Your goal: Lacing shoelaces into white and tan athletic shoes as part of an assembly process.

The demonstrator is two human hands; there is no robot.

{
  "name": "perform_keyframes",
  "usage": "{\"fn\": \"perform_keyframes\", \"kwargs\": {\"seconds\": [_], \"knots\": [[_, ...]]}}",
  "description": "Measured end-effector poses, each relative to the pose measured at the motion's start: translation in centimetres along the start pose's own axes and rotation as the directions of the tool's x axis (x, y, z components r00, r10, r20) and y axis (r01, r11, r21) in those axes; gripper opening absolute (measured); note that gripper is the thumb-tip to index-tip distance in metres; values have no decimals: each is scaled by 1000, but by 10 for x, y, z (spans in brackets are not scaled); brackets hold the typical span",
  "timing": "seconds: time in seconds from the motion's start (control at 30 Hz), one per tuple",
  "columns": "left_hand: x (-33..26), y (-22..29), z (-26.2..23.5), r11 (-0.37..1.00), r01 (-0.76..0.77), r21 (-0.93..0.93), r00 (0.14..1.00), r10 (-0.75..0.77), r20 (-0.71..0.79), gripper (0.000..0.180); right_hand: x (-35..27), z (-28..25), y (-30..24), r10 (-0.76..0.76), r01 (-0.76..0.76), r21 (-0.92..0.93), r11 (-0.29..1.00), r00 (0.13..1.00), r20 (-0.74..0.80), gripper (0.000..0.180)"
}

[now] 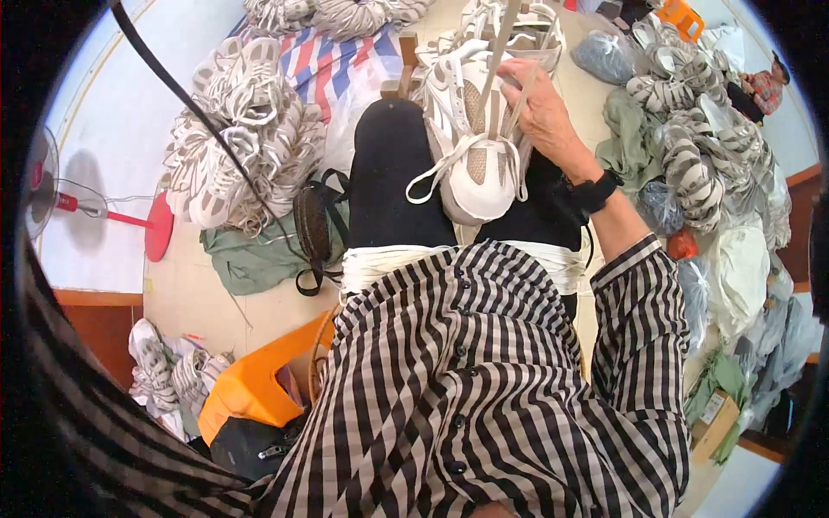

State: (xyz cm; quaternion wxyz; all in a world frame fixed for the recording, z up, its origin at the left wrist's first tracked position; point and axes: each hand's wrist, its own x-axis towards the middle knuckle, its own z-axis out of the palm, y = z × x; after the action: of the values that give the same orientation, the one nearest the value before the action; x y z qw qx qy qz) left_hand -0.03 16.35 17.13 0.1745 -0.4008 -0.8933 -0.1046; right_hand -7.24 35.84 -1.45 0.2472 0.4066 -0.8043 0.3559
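A white and beige sneaker rests between my knees, toe toward me. White lace loops hang from its lower front. A flat beige lace rises taut from the shoe past the top of the picture. My right hand, with a black wristband, reaches over the shoe's right side. Its fingers are closed in a pinch on a beige lace near the eyelets. My left hand is out of view; only the striped left sleeve shows at the lower left. Bundles of white laces lie across my lap.
Piles of similar sneakers stand at the left, and more sneakers at the right among plastic bags. A red-based fan is far left. An orange plastic stool sits lower left. Another person is at the far right.
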Motion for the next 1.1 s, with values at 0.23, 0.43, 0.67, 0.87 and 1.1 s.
{"fn": "perform_keyframes", "kwargs": {"seconds": [0.23, 0.43, 0.67, 0.87, 1.1], "knots": [[-49, -1, 54, 988, 108, -111, 992, -99, 83, 20, -28, -35, -46, 306, -274, 196, 941, 939, -156, 16], [-55, 0, 65, 990, 100, -101, 993, -93, 67, 23, -46, -27, -64, 312, -311, -24, 950, 943, 116, 13], [-56, 3, 67, 992, 88, -87, 995, -83, 60, 25, -63, -28, -59, 213, -203, -85, 976, 968, 134, 8], [-58, 4, 69, 995, 75, -71, 996, -71, 57, 28, -75, -41, -58, 288, -281, -61, 958, 935, 206, 9], [-60, 4, 73, 998, 49, -39, 998, -48, 47, 31, 7, -79, -62, 219, -223, 157, 962, 975, 44, 32]]}}
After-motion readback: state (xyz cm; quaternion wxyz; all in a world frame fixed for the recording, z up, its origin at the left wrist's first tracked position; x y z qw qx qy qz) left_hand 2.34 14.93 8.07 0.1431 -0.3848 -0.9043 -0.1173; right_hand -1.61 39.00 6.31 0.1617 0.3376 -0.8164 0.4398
